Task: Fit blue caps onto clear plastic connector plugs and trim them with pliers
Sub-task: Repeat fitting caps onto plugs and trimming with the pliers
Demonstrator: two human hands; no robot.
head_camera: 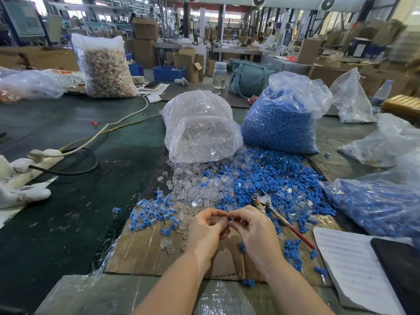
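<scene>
My left hand [205,228] and my right hand [254,228] meet fingertip to fingertip above a cardboard sheet [145,253]. Between the fingertips sits a small clear plug, mostly hidden; a bit of blue shows at the right fingers. Loose clear plugs [193,185] spill from a clear bag [202,130]. Loose blue caps [272,176] spread in front of a bag of blue caps [281,123]. Capped plugs [150,214] lie in a pile left of my hands. Pliers [279,217] with red handles lie to the right, untouched.
A paper sheet [354,271] and a dark tablet [400,264] lie at the right. Another bag of blue parts [377,205] sits at the right edge. A power strip with cables [45,155] and a white glove [20,194] lie at the left.
</scene>
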